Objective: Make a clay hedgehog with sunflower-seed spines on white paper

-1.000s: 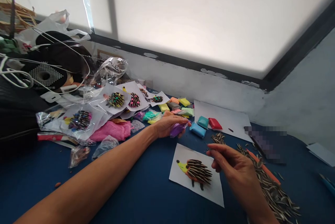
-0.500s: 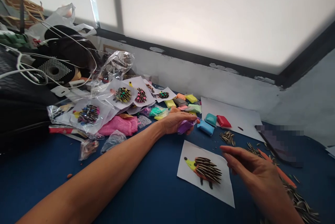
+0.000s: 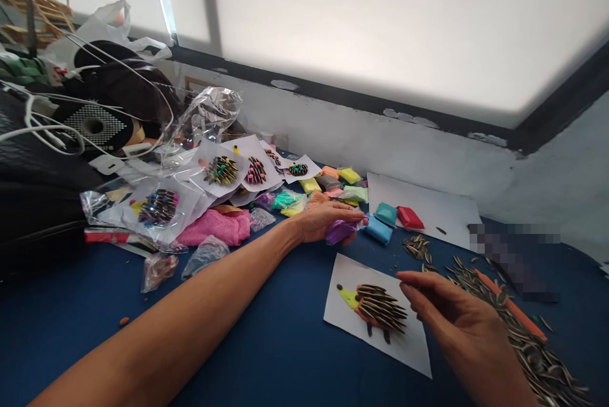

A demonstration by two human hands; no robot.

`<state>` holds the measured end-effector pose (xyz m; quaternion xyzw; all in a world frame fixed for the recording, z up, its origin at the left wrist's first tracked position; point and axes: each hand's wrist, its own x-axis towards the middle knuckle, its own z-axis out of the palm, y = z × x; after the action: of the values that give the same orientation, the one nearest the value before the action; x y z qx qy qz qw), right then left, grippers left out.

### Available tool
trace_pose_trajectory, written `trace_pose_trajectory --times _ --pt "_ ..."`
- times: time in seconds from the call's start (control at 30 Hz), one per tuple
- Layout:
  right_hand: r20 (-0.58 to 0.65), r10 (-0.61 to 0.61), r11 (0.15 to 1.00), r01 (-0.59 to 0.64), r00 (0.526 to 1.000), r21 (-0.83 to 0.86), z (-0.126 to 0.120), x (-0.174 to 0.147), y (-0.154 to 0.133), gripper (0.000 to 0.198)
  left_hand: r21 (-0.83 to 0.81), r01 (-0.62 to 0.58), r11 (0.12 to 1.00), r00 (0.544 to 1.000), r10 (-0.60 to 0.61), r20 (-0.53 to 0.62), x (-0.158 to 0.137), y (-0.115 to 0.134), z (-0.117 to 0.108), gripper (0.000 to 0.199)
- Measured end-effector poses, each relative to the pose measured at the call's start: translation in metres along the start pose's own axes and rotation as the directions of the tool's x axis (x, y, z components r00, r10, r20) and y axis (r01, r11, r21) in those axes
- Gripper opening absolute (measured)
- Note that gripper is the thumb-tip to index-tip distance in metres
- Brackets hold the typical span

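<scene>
My left hand (image 3: pixel 328 220) is reached out over the table, its fingers closed around a purple modelling clay packet (image 3: pixel 341 231). Below it lies a white card (image 3: pixel 342 315) with a hedgehog (image 3: pixel 380 309) on it. The hedgehog has a yellow-green clay head, an orange body, striped sunflower seeds as spines and dark legs. Above the card's right edge my right hand (image 3: pixel 457 318) has thumb and forefinger pinched together. Whatever is between those fingertips, if anything, is too small to make out. A blue clay packet (image 3: pixel 379 229) lies just beyond the purple one.
Teal (image 3: pixel 386 214) and red packets (image 3: pixel 410 217) rest by a white sheet (image 3: pixel 423 198). Loose sunflower seeds (image 3: pixel 537 356) and an orange stick (image 3: pixel 511 305) spread at right. Finished hedgehog cards (image 3: pixel 221 172), a pink cloth (image 3: pixel 214 229) and plastic bags crowd the left; a wall stands behind.
The view has shifted slightly. My left hand still grips the purple packet, and my right hand stays pinched beside the card with little movement.
</scene>
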<state>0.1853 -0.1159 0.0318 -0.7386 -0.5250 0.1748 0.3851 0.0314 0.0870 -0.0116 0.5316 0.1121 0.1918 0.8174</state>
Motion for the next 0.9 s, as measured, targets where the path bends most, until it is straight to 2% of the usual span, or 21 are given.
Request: trace_pose_trajectory --times 0.27,0.47,0.57,0.9 --pt "-0.008 0.020 0.997 -0.021 1.000 -0.073 0.005 0.000 -0.001 0.037 -0.033 -0.004 0.999 1.000 0.004 0.014 -0.002 0.002 0.001 0.025" --pt "-0.003 -0.124 0.967 0.120 0.992 -0.223 0.010 -0.001 -0.003 0.033 -0.022 0.020 1.000 1.000 -0.020 0.016 -0.003 0.004 0.002 0.021" --pt "0.024 -0.187 0.958 0.187 0.982 -0.219 0.013 0.000 0.000 0.033 -0.036 0.024 0.999 1.000 -0.023 0.013 -0.003 0.004 0.002 0.020" --pt "0.052 -0.287 0.922 0.291 0.956 -0.255 0.021 -0.001 0.008 0.035 -0.084 0.025 0.996 1.000 -0.023 0.018 -0.002 0.004 0.003 0.025"
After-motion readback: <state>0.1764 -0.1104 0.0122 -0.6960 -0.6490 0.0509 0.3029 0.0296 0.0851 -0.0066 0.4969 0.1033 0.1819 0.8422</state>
